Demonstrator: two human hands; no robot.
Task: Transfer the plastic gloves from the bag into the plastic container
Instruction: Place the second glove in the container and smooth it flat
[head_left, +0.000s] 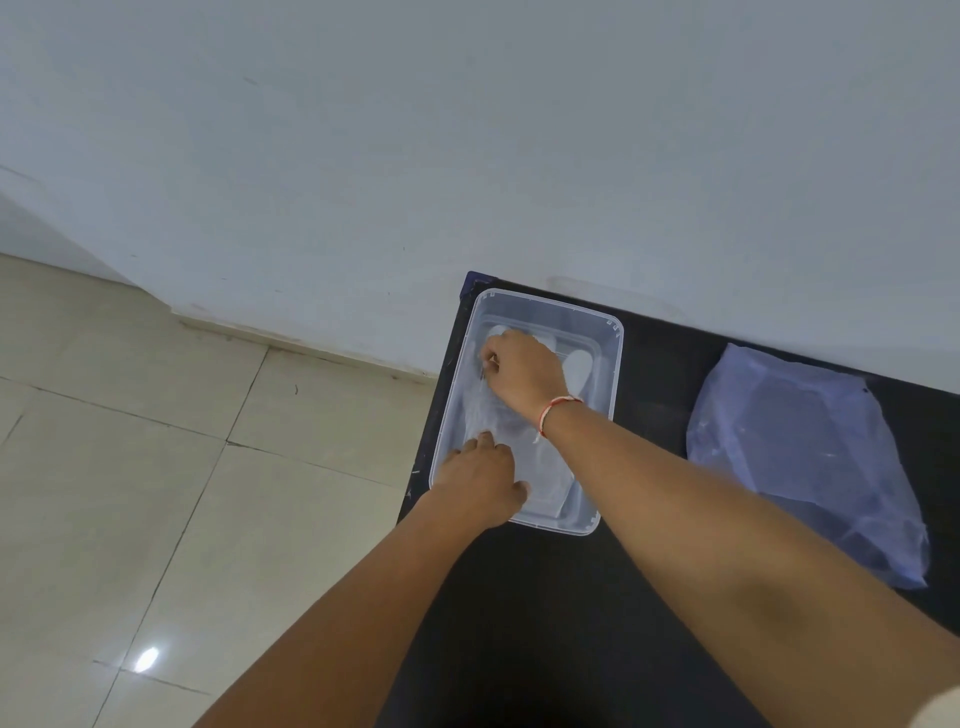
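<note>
A clear plastic container (605, 374) sits at the far left corner of the black table (649, 364). Thin clear plastic gloves (498, 415) lie inside it. My right hand (519, 371) is inside the container at its far end, fingers pinched on a glove. My left hand (480, 480) rests at the container's near left corner, fingers spread and pressing on the gloves. The clear plastic bag (800, 457) lies flat on the table to the right, apart from both hands.
The black table stands against a white wall (467, 156). Its left edge drops to a beige tiled floor (156, 467). A red and white thread band (553, 410) circles my right wrist.
</note>
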